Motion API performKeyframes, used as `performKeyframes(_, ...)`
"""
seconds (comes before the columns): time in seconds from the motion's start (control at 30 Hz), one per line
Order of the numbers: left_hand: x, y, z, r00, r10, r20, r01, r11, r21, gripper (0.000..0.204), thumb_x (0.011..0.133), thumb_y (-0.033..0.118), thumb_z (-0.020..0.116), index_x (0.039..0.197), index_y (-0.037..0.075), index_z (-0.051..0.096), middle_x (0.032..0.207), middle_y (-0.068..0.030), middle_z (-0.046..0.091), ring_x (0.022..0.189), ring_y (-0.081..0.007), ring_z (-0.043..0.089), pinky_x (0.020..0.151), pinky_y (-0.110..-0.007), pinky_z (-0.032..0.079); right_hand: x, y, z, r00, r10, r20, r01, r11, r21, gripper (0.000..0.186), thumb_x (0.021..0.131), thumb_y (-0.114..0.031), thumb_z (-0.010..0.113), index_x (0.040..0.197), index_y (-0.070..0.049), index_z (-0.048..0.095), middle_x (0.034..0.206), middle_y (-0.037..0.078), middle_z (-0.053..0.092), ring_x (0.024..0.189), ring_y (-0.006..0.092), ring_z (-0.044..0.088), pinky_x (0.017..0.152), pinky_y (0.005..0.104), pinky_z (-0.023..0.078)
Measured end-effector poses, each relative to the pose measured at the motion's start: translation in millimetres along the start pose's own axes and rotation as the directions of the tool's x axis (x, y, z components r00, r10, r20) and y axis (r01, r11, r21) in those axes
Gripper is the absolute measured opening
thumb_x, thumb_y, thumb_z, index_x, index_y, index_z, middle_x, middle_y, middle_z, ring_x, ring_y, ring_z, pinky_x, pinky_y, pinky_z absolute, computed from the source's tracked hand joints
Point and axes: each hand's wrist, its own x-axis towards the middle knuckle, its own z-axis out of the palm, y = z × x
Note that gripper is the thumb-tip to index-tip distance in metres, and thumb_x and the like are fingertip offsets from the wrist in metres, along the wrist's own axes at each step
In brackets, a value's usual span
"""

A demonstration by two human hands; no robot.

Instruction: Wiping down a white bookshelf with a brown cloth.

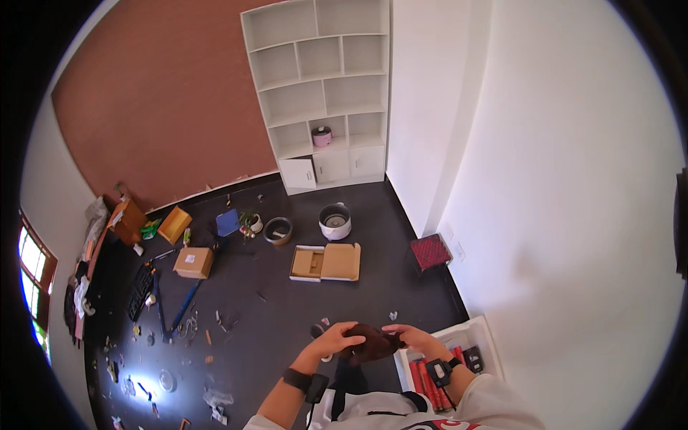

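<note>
Low in the view, my left hand (338, 338) and my right hand (406, 335) are closed on either side of a dark brown, rounded object (373, 347) that I cannot identify. It is held in front of my body, over the dark floor (287, 315). A shoe (317, 331) shows partly beside my left hand. Below and right of my right hand stands a white open bin (487, 347) against the wall, holding several red items (423, 380) and a black item (473, 358). My forearms wear black straps with small devices.
Ahead are a white shelf unit (322, 93), two pots (335, 222) (277, 231), an opened cardboard box (340, 261) and a red stool (430, 251) by the right wall. To the left lie a carton (193, 262), frame parts (161, 308), a plant (254, 223) and scattered small items.
</note>
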Motion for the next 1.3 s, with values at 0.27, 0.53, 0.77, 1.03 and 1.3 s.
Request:
performKeyframes(0.27,208.5,50.6,-146.8,0.994,-0.008,-0.111,0.007,1.0,-0.005,0.026,0.092,0.02,0.059,0.108,0.0,0.064,0.091,-0.0016,0.066,0.079,-0.0089,0.058,0.069,-0.025,0.049,97.8,-189.4,-80.5,0.982,-0.157,-0.104,0.144,0.982,-0.123,0.064,0.08,0.0,0.062,0.14,-0.007,0.04,0.124,0.012,0.057,0.117,0.0207,0.053,0.097,0.0385,0.045)
performKeyframes(0.53,403.3,103.3,-232.4,0.973,0.097,-0.208,-0.062,0.984,0.169,0.026,0.088,0.026,0.065,0.099,0.002,0.064,0.082,-0.0036,0.062,0.076,-0.011,0.058,0.068,-0.026,0.046,201.6,-360.6,-114.2,0.916,-0.344,-0.205,0.339,0.939,-0.059,0.065,0.089,-0.014,0.065,0.144,-0.007,0.031,0.138,0.015,0.045,0.125,0.023,0.047,0.1,0.0368,0.043)
performKeyframes(0.77,588.9,148.2,-268.9,0.964,0.247,-0.1,-0.21,0.936,0.282,0.029,0.093,0.027,0.059,0.093,-0.002,0.059,0.07,-0.003,0.058,0.062,-0.0097,0.053,0.054,-0.026,0.043,316.5,-508.5,-194.8,0.866,-0.499,0.03,0.495,0.85,-0.179,0.056,0.093,-0.016,0.061,0.141,-0.006,0.035,0.129,0.008,0.052,0.115,0.0154,0.05,0.1,0.0321,0.04)
performKeyframes(1.03,760.3,166.2,-351.2,0.943,0.147,-0.298,-0.048,0.947,0.317,0.03,0.088,0.028,0.064,0.091,-0.002,0.061,0.076,-0.0097,0.061,0.069,-0.0167,0.056,0.066,-0.03,0.046,404.2,-650.1,-316.0,0.954,-0.299,-0.002,0.294,0.942,-0.159,0.032,0.087,-0.016,0.067,0.115,-0.004,0.057,0.103,0.002,0.062,0.096,0.0113,0.057,0.087,0.0266,0.045)
performKeyframes(1.3,873.1,186.6,-435.7,0.916,0.156,-0.37,-0.054,0.961,0.271,0.028,0.085,0.025,0.068,0.097,0.001,0.061,0.083,-0.0094,0.064,0.077,-0.019,0.061,0.072,-0.03,0.048,486.4,-769.2,-382.9,0.951,-0.308,0.0,0.296,0.913,-0.282,0.035,0.081,-0.014,0.074,0.111,-0.003,0.059,0.103,0.005,0.064,0.095,0.0135,0.06,0.087,0.0267,0.046)
